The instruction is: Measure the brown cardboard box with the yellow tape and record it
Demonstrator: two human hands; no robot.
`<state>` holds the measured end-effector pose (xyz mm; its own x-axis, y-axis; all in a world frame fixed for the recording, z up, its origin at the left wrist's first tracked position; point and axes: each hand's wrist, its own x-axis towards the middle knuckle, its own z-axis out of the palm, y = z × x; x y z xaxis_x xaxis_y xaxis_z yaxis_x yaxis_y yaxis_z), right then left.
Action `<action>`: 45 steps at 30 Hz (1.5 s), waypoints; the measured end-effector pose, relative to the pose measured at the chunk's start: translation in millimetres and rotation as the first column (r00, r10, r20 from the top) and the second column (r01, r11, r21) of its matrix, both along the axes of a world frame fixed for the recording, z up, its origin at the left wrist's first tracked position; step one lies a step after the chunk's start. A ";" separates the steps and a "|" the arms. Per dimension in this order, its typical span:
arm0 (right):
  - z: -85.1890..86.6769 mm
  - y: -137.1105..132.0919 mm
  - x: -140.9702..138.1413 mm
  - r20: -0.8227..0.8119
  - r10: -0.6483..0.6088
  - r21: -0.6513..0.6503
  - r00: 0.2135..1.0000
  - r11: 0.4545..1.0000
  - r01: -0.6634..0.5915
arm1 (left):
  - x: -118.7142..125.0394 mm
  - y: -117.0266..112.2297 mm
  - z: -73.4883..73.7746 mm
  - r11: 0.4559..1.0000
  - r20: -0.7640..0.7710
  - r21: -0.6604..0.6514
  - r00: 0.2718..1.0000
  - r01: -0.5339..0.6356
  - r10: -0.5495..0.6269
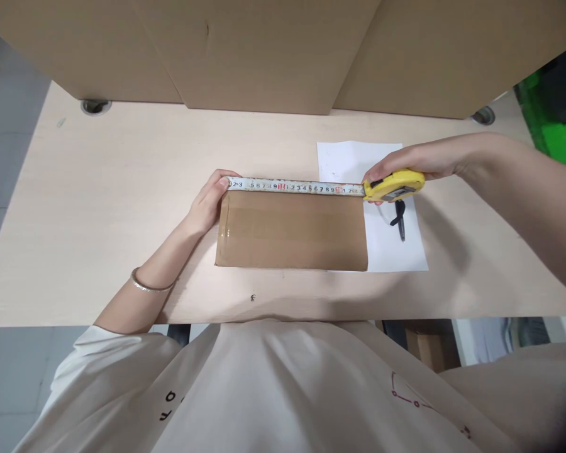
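Note:
A flat brown cardboard box (pixel 292 229), sealed with clear tape, lies on the pale wooden table (pixel 99 207). A white measuring tape blade (pixel 295 186) is stretched along the box's far edge. My left hand (pixel 210 201) pinches the blade's free end at the box's far left corner, fingers closed on it. My right hand (pixel 405 167) grips the yellow tape measure case (pixel 395 184) at the box's far right corner. A black strap (pixel 399 220) hangs from the case.
A white sheet of paper (pixel 396 245) lies under the box's right end. Large cardboard panels (pixel 264 50) stand along the table's far side. A silver bangle (pixel 148 284) is on my left wrist. Something green (pixel 554 126) is at the far right.

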<state>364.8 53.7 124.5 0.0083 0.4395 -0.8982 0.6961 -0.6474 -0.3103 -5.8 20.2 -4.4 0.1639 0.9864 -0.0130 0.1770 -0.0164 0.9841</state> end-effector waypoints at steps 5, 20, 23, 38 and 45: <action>0.9 -0.6 -3.9 0.028 0.083 0.021 0.996 0.996 -0.084 | 1.3 -1.0 0.0 1.000 0.007 -0.006 1.000 0.004 -0.004; 2.2 -18.0 21.8 0.011 0.365 0.289 0.931 0.890 -0.352 | -5.1 7.8 -7.2 0.997 0.212 -0.012 0.975 0.071 -0.067; 3.9 -31.5 29.5 -0.109 0.194 0.306 0.975 0.940 -0.153 | -33.6 16.1 -6.1 0.968 0.274 -0.068 0.938 0.241 -0.214; 13.1 -34.4 -9.4 -0.433 -0.199 0.388 0.879 0.839 0.381 | -47.7 -16.3 23.3 0.841 -0.624 0.158 0.713 0.517 -0.321; 26.4 23.5 -52.2 -0.469 0.024 0.477 0.883 0.848 0.230 | 10.3 -94.3 62.1 0.761 -0.887 0.339 0.458 0.554 0.062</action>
